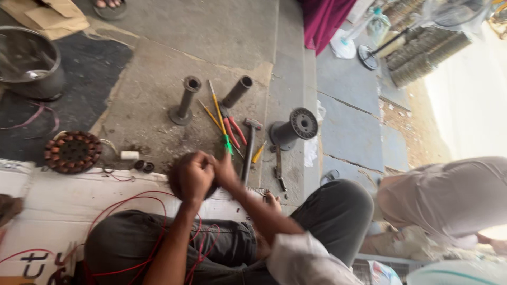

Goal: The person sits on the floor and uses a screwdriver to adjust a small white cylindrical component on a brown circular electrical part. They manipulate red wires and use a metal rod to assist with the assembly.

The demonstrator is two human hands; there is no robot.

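Both hands, left hand (193,177) and right hand (226,171), fingers curled on something hidden, tools (232,132) just beyond.

Both hands are motion-blurred: the left hand (193,177) is a closed fist and the right hand (226,170) presses against it, so whatever they hold is hidden. The red wire (153,221) runs off the bottom edge at 6 o'clock. The pot (26,63) is cut by the left edge at 9 o'clock. A second person (449,195) at 3 o'clock is cropped.
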